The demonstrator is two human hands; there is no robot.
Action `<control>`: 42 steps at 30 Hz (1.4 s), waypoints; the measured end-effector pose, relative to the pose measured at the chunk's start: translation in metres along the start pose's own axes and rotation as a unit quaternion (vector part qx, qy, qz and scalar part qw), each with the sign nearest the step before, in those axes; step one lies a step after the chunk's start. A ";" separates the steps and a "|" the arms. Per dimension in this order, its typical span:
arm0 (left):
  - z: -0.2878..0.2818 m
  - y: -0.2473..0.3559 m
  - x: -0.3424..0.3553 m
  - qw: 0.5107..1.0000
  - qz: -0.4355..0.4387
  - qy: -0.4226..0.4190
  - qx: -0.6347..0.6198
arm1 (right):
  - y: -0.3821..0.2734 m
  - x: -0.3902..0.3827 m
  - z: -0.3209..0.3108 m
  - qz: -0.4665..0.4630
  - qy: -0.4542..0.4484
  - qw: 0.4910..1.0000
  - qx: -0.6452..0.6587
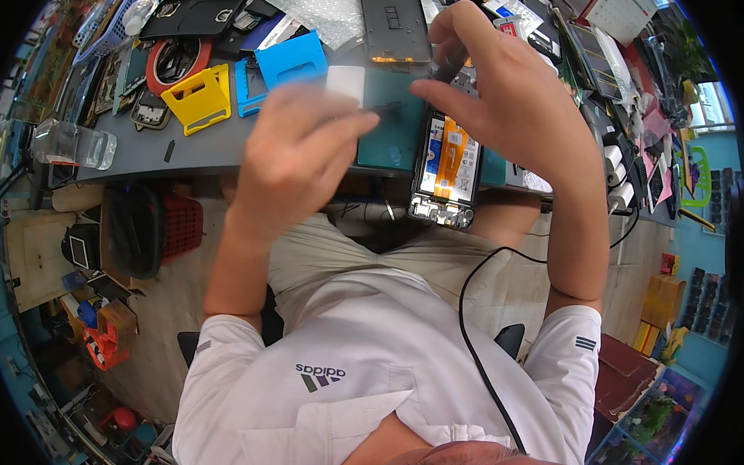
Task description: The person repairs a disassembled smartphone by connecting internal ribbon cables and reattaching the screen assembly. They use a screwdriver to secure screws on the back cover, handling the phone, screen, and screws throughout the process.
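Observation:
An opened phone [448, 165] lies with its inside up, its near end past the desk's front edge. A battery and an orange ribbon cable [453, 163] show in it. My right hand [516, 98] curls over its far end, thumb and fingers bent round a small dark piece I cannot make out. To the left, my left hand [297, 152] hangs in the air before the desk, smeared by motion. A thin dark streak shows by its fingertips; whether the hand holds it is unclear. Beneath both hands is a green work mat [387, 139], with a white block [345, 82] at its left.
Yellow [198, 100] and blue [289, 59] plastic stands are left on the desk, near a clear jar [74, 145]. A dark phone back [393, 24] and bubble wrap [314, 9] lie behind. A black cable [464, 305] hangs across my lap. Phone parts crowd the right.

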State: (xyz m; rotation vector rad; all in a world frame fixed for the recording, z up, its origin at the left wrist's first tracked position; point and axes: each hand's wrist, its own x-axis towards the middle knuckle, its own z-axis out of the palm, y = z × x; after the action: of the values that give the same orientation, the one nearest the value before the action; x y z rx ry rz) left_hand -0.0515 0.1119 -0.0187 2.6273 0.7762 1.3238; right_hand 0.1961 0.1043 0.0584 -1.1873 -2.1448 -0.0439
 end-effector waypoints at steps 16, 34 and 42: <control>0.021 0.012 -0.022 0.998 0.045 -0.008 -0.034 | 0.006 0.002 -0.012 0.044 -0.106 0.991 -0.067; 0.009 -0.082 0.138 0.950 0.065 -0.305 -0.013 | 0.006 -0.003 -0.002 0.043 -0.064 0.989 -0.126; 0.034 -0.102 0.121 0.939 0.042 -0.338 -0.041 | 0.013 -0.022 -0.003 0.192 0.036 0.981 -0.023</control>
State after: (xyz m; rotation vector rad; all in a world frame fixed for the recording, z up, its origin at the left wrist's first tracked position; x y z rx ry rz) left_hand -0.0057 0.2634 0.0165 2.7753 0.4846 0.3696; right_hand 0.2158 0.0948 0.0439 -1.5819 -1.8289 0.0337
